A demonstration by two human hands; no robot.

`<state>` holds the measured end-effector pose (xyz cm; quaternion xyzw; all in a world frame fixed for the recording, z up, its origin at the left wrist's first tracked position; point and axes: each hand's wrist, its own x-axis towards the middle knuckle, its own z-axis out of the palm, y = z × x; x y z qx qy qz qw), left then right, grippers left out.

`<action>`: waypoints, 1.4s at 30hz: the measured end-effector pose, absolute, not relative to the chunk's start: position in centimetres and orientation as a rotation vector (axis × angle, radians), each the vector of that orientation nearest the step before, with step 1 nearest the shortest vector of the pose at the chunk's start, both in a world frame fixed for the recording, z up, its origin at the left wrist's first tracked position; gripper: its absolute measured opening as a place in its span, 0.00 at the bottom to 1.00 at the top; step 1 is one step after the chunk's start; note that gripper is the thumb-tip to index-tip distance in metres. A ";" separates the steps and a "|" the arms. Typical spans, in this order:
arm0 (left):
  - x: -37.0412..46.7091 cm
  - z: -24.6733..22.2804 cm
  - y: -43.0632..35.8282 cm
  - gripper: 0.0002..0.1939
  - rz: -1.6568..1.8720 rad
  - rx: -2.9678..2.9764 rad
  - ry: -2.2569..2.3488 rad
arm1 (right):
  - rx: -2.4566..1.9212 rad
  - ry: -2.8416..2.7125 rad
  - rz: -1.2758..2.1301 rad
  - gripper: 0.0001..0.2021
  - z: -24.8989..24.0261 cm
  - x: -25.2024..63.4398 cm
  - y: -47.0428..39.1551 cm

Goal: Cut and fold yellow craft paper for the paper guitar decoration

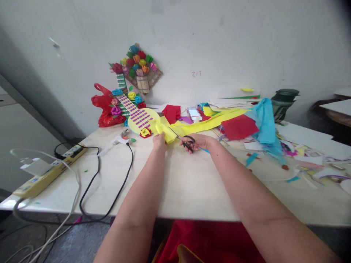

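Note:
Yellow crepe paper (168, 133) is gripped in my left hand (159, 139) near the middle of the table. My right hand (197, 141) is closed round the black handles of a pair of scissors (187, 143), whose blades reach left to the yellow paper. From there a long yellow strip (211, 124) runs right across other paper. Behind my left hand lies a guitar-shaped craft (139, 118) with purple bars and a red-and-yellow paper flower (145, 132) at its lower edge.
A hot glue gun (120, 140) with a black cord lies left, near a yellow power strip (49, 171). Red paper (239, 127), blue crepe paper (265, 122) and scraps cover the right side. A dark green bottle (284, 104) stands behind. A red plastic bag (102, 106) sits back left.

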<state>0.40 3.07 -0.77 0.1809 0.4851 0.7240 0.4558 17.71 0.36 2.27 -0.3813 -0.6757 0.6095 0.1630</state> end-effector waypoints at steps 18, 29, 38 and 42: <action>0.3 -0.8 3.4 0.09 1.799 0.298 1.005 | -1.034 -1.865 1.768 0.23 1.8 17.5 0.6; -0.1 -1.7 4.2 0.09 1.814 0.294 0.981 | -1.045 -1.847 1.758 0.22 1.7 17.3 0.6; 0.1 -1.3 3.6 0.06 1.759 0.351 0.943 | -1.022 -1.803 1.755 0.22 1.7 17.6 0.5; 0.2 -1.2 3.5 0.06 1.751 0.349 0.978 | -1.006 -1.794 1.764 0.21 1.5 17.7 0.6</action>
